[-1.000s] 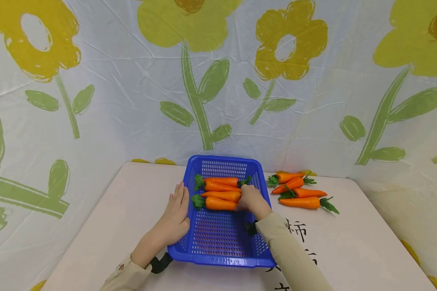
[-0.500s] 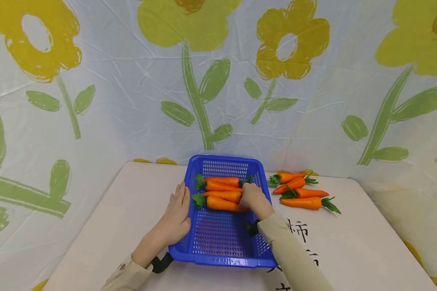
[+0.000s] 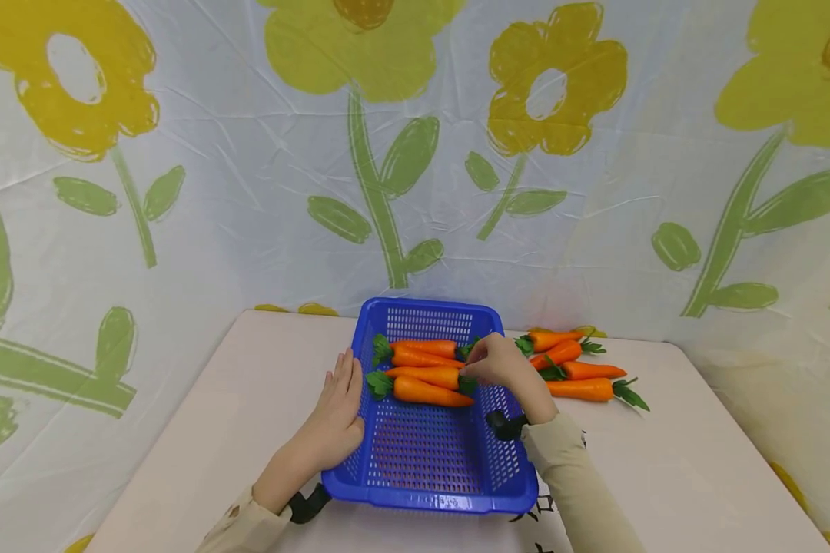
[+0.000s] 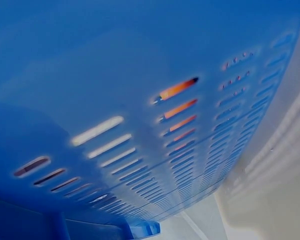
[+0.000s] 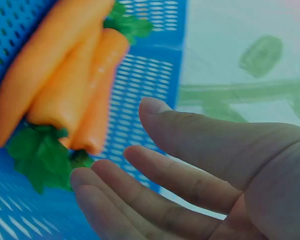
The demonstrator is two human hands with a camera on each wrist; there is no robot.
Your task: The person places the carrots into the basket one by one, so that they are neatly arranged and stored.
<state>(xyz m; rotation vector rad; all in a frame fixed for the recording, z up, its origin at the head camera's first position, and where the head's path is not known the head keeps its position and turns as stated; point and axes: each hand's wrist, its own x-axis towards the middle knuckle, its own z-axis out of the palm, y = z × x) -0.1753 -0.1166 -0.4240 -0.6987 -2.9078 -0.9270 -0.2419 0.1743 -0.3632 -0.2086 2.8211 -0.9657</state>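
right hand (image 3: 506, 369) near carrots (image 3: 429, 391)

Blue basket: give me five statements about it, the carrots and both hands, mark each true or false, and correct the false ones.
1. Four carrots lie inside the blue basket. True.
2. The left hand grips a carrot. False: it rests with straight fingers along the basket's outer left side.
3. The right hand is at the basket's right side, its thumb and fingers apart in the right wrist view. True.
4. The other carrots lie left of the basket. False: they lie on the table to its right.
5. Inside the basket, green tops show at both the left and right ends of the carrots. True.
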